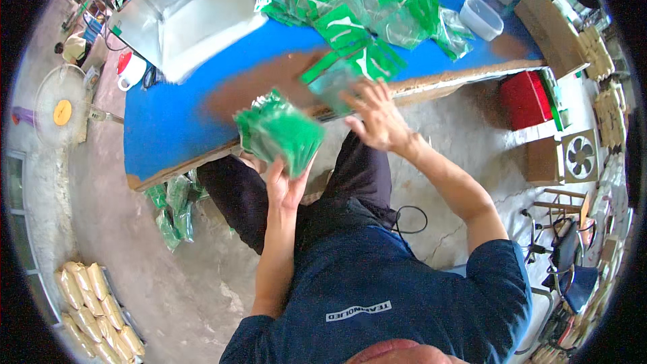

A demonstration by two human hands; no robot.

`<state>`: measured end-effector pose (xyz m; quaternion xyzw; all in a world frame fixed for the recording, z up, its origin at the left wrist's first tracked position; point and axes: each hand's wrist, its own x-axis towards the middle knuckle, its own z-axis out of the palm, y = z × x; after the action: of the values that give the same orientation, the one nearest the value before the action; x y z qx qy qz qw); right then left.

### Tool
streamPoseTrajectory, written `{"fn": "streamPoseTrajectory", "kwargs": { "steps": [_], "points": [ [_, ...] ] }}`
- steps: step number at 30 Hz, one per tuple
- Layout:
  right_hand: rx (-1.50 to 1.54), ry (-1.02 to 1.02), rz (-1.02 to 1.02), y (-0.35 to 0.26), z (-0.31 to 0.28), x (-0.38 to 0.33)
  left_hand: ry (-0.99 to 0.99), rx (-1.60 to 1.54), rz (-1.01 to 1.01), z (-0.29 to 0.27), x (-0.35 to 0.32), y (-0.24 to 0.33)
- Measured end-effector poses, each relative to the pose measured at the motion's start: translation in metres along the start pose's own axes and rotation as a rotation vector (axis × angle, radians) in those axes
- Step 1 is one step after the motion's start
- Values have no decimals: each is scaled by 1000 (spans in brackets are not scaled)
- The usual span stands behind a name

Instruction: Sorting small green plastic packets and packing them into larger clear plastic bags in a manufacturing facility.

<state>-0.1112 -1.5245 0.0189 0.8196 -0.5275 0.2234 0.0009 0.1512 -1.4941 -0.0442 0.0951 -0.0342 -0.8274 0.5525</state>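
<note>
Clamped between thumb and fingers, the left hand held a thick stack of green-and-clear plastic pouches just off the near edge of the blue table. To its right, the right hand, blurred, pinched one more pouch near the far loose heap of pouches. Gathering looked under way; adding that pouch would call for squaring it against the stack.
</note>
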Motion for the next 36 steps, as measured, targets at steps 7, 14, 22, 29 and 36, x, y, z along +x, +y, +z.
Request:
{"fn": "streamPoseTrajectory", "kwargs": {
  "steps": [7, 14, 22, 29, 36],
  "points": [
    [-86, 197, 282, -15, -6, 26, 100, 194, 5, 27, 14, -11],
    [43, 55, 24, -5, 5, 14, 62, 162, -79, -10, -11, 16],
    [1398, 165, 411, -68, 16, 44, -104, 93, 28, 39, 4, 7],
    [-37, -314, 64, 54, 2, 113, 202, 227, 168, -53, -30, 48],
    [317, -67, -351, -3, 16, 60, -256, 1562, 123, 55, -44, 86]
  ]
}}
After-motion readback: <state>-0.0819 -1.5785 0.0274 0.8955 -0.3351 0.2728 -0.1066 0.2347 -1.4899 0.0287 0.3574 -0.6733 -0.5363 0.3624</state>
